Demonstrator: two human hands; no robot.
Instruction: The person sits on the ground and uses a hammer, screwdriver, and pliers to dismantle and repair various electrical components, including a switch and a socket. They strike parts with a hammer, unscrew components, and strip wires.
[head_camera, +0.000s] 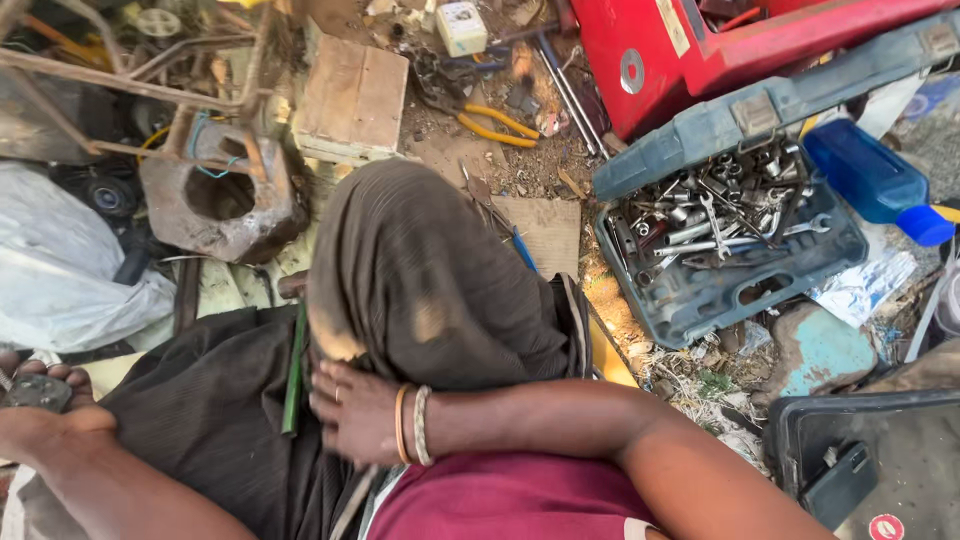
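The open blue plastic tool case (700, 290) lies on the ground to the right of the raised brown-clothed knee (420, 270), with steel sockets and spanners (720, 220) in it — the blue plastic bottle (870, 180) just beyond its right edge. Behind the knee sit the pale wooden block (352, 98) and yellow-handled pliers (495, 125); the rusty hollow metal casting (220, 205) lies left — under the rusty rod frame (130, 85).
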